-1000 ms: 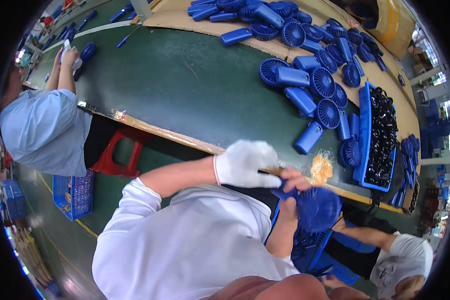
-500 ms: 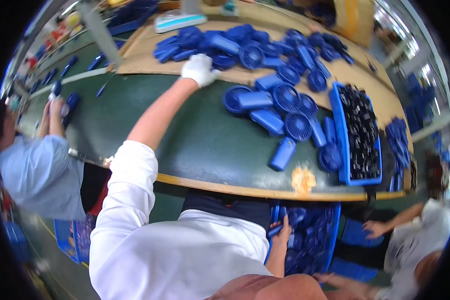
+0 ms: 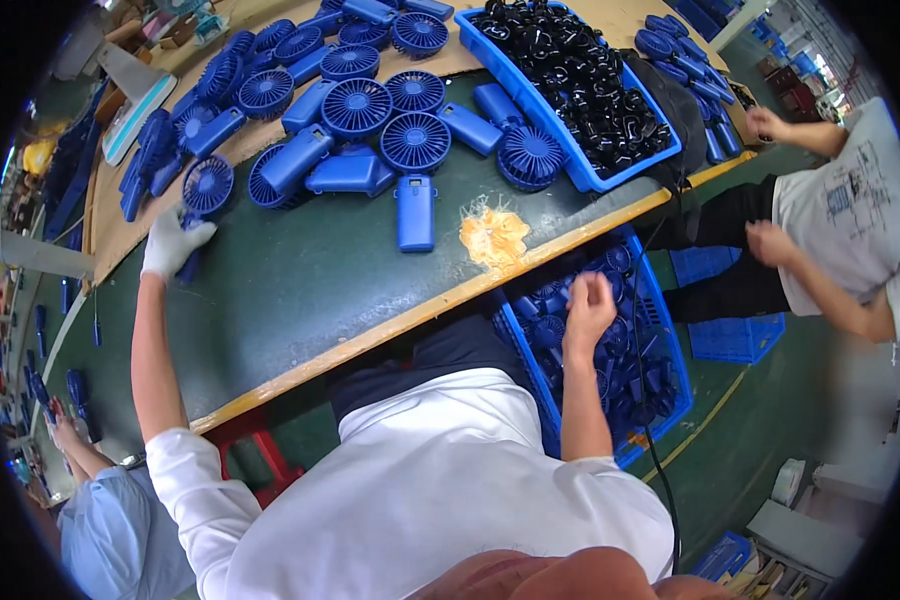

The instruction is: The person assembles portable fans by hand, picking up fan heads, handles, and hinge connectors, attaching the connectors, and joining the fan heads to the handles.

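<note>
My left hand [image 3: 175,245], in a white glove, is closed round the handle of a blue handheld fan [image 3: 208,187] at the left end of the fan pile. The round grille shows beyond my fingers; most of the handle is hidden by the glove. My bare right hand [image 3: 592,305] is raised over a blue crate [image 3: 676,345] of blue fans below the table edge. Its fingers are curled together, and nothing shows in them. Several more fans [image 3: 358,107] lie on the green tabletop [image 3: 310,265], some overlapping one another.
A blue bin [image 3: 592,183] of small black parts stands on the table. An orange-brown patch [image 3: 494,238] marks the surface near the wooden edge. One co-worker [image 3: 835,210] is at the right, another [image 3: 120,530] at lower left. A black cable [image 3: 660,460] hangs beside the crate.
My view has turned to the right. My left hand has taken hold of a fan at the pile. My right hand has risen from the crate, and the blue item it held no longer shows.
</note>
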Demonstrator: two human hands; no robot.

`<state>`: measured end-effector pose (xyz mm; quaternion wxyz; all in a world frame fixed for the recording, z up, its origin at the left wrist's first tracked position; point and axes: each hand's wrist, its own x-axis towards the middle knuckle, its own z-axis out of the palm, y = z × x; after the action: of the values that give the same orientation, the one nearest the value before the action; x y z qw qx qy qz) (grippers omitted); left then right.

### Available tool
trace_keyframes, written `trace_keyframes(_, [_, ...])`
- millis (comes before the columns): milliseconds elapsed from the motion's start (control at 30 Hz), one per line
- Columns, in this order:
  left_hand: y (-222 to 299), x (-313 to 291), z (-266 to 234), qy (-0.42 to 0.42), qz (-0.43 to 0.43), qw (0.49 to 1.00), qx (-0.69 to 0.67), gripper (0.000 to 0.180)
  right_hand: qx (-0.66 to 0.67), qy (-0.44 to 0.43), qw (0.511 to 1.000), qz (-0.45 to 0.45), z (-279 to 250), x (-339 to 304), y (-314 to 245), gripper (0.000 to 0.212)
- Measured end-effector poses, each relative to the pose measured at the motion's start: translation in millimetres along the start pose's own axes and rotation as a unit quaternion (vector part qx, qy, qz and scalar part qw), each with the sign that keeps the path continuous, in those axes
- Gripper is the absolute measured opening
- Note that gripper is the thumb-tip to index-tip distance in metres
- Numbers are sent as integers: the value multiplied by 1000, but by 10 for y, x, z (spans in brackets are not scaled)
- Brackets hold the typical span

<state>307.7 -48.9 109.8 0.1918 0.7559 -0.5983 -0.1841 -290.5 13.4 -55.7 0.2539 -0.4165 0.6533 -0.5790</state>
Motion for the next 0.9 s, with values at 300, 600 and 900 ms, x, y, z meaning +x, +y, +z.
trace_keyframes(300, [-71,-971,39,139,124,948,259,45,-239,-82,885,-390,1065,1972,-1805,15])
trace_keyframes(600, [55,-1423,387,254,89,934,234,41,-471,-234,813,-251,1735,2579,-1870,23])
trace_keyframes(900, [225,-1608,415,230,77,945,221,35,-541,-266,726,-330,1489,2477,-1946,23])
